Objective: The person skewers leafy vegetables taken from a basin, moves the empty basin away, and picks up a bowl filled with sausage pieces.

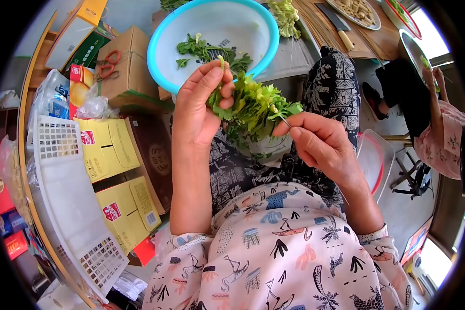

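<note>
Above my lap, my left hand [200, 98] is closed in a pinch on a leafy green sprig, whose pale stem end [221, 61] sticks up past the fingertips. My right hand [323, 144] grips a thin skewer [285, 121], and its tail comes out below the palm. A thick bunch of green and yellowish leaves [258, 106], celery-like, is gathered on the skewer between both hands. Just beyond stands a white basin with a blue rim [163, 77], with loose leafy sprigs [199, 49] inside. The skewer's far tip is hidden by the leaves.
On the left are a cardboard box [132, 67] with orange-handled scissors [107, 64], yellow cartons [108, 147] and a white plastic basket [62, 175]. A knife [338, 26], thin sticks and a plate [375, 26] lie at the upper right. Another person [442, 129] sits at right.
</note>
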